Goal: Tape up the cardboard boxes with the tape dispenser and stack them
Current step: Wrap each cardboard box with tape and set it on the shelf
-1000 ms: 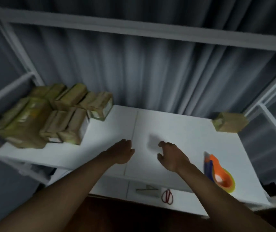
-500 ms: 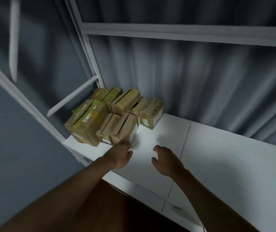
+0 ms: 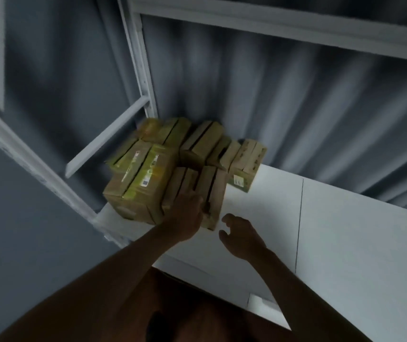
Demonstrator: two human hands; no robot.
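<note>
Looking down from a head-worn camera, the view takes in a grey pleated curtain [image 3: 284, 95] filling the background, with pale metal frame bars [image 3: 143, 70] crossing in front of it. Below lies a white table [image 3: 358, 243], its surface split by a thin dark seam; the right part of it is bare and runs out of the picture. The near edge of the table passes under both forearms, and the left end stops just beside the slanted frame bars.

At the far left corner of the table sits a cluster of cardboard boxes [image 3: 148, 178], packed touching one another and tight against the curtain. One small box [image 3: 245, 164] with a label stands at the right end of the cluster. Motion blur smears the labels and box edges, so the printing cannot be read.

The left hand [image 3: 185, 218] rests on the nearest box [image 3: 212, 193], fingers lying over its top and front edge; whether it is gripping cannot be told. The right hand [image 3: 242, 235] hovers just right of that box, fingers loosely curled, holding nothing.
</note>
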